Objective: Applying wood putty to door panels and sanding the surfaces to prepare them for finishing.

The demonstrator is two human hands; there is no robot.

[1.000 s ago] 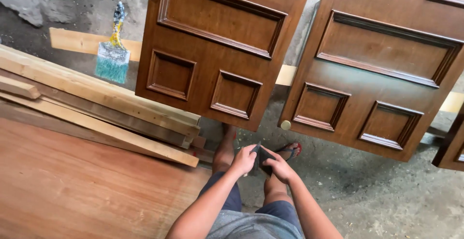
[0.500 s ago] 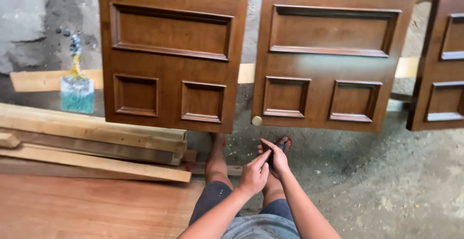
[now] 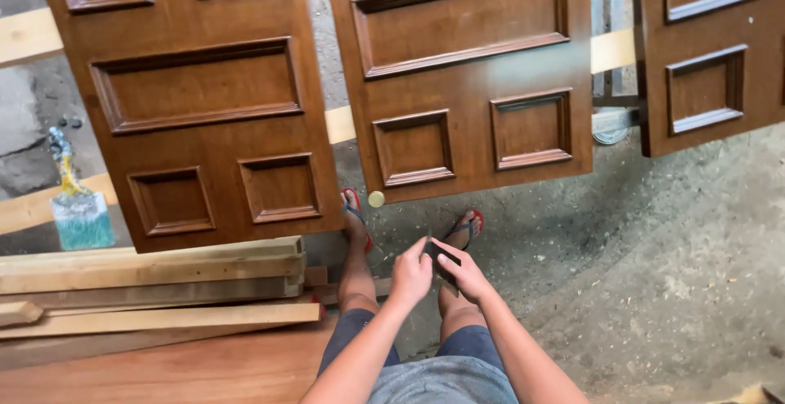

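Small dark flat piece (image 3: pixel 437 258) pinched between the fingers of left hand (image 3: pixel 411 274) and right hand (image 3: pixel 462 271), held above the knees, brown panelled doors (image 3: pixel 470 77) propped beyond the fingers, stacked planks (image 3: pixel 155 277) to their left

3 doors (image 3: pixel 458 85) ahead | planks (image 3: pixel 155 277) left | hands (image 3: pixel 437 269) — maybe touching — below
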